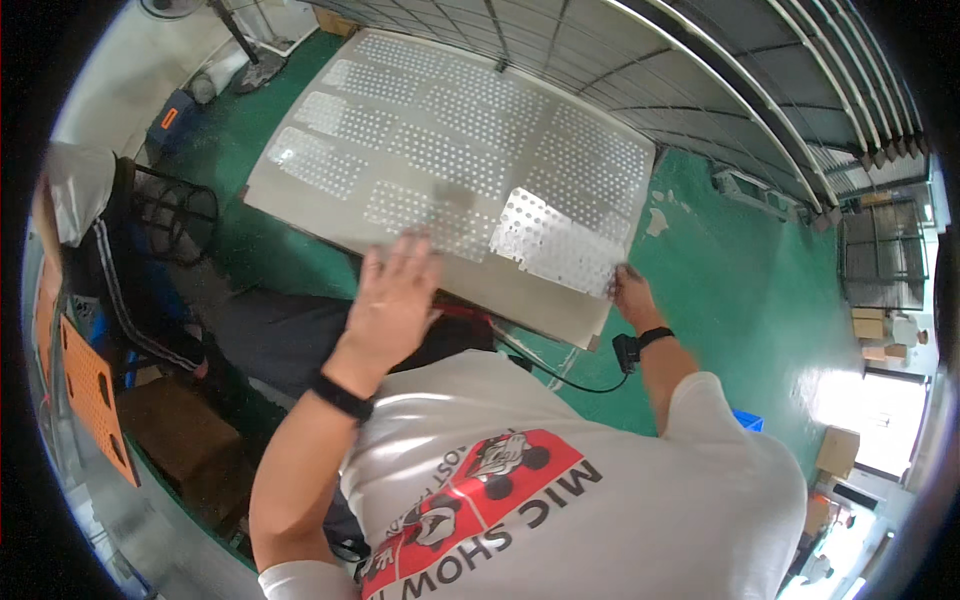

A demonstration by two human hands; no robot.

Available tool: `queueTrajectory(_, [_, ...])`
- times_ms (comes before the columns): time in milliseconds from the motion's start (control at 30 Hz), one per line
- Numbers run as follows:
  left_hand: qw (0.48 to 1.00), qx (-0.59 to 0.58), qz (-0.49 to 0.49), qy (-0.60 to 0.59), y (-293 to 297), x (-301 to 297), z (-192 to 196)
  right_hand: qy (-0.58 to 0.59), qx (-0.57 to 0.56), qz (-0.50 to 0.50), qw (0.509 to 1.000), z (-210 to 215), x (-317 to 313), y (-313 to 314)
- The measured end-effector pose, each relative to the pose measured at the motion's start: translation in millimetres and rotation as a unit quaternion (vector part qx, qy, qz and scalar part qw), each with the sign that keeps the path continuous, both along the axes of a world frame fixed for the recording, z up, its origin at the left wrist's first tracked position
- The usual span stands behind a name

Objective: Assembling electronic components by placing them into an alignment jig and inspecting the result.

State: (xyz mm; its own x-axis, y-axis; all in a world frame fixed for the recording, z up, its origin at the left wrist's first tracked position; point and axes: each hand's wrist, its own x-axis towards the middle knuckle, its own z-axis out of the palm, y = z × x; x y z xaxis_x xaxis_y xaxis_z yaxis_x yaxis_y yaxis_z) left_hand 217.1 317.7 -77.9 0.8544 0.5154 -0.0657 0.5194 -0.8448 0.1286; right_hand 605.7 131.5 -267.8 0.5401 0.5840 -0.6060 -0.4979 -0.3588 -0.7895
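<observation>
A shiny perforated metal sheet [556, 238] lies tilted across the right part of a grey tabletop [480, 278]. My right hand [632, 290] pinches its lower right corner at the table's edge. Over the near edge of the tabletop is my left hand [395, 295], its fingers stretched out and slightly blurred, with nothing in it. Whether its fingertips touch the surface I cannot tell. Beyond both hands, several other perforated sheets [455, 135] are laid out in rows over the tabletop. Each of my wrists wears a black band.
A wire-mesh rack [640, 75] stands along the far right side of the table. On the left, another person's dark trouser leg [135, 290] shows beside a brown cardboard box [180, 430] and an orange slotted panel [92, 395]. A black cable [575, 385] hangs below the table's near edge.
</observation>
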Motion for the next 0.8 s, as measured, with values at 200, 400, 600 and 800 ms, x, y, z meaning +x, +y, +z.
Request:
queueTrajectory(200, [0.985,-0.036,0.171,0.016,-4.7,-74.1,8.2,-0.081,-0.191,-0.032,0.978,-70.1,24.3,-45.8])
queueTrajectory(400, [0.963,-0.034,0.266,0.035,-25.2,-123.7,-0.7,-0.118,-0.251,0.009,0.961,-72.5,31.6,-31.4])
queueTrajectory(600, [0.956,-0.135,0.261,0.012,-22.7,-112.3,-5.4,-0.489,-0.428,0.348,0.676,-74.1,67.6,-20.8])
queueTrajectory(800, [0.982,-0.106,0.144,-0.054,-19.5,-95.5,-19.3,-0.541,-0.241,0.14,0.794,46.9,11.4,98.9])
